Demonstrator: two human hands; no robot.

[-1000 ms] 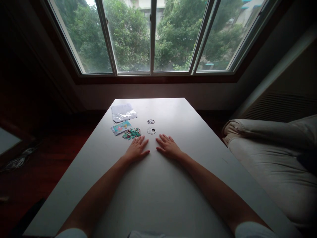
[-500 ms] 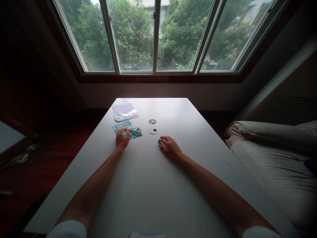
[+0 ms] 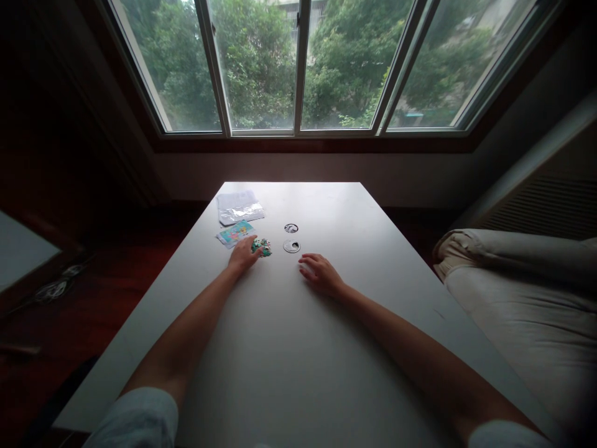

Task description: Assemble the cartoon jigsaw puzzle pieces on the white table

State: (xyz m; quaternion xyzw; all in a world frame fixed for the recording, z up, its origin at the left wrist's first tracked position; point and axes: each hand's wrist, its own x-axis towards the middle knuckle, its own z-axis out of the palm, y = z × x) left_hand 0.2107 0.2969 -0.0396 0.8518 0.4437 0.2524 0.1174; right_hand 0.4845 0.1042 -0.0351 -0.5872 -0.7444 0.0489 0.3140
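Note:
My left hand (image 3: 243,255) is against the left side of a small heap of green and white jigsaw puzzle pieces (image 3: 262,247). Its thumb and fingers are apart around the heap's edge, and they hide part of it. Just behind that hand lies a colourful picture card (image 3: 237,232) in blue and orange tones. My right hand (image 3: 321,274) rests on the white table (image 3: 289,336), palm down, with loosely spread fingers and nothing in them.
Two round metal-rimmed inserts, the nearer one (image 3: 291,246) and the farther one (image 3: 291,228), are set in the tabletop between the hands. A clear plastic bag (image 3: 239,208) lies at the far left. Beyond the table's right edge stands a beige sofa (image 3: 508,311).
My left hand has moved right, from over the picture card to the heap, which is now more compact. More of the card shows. My right hand stays nearly in place.

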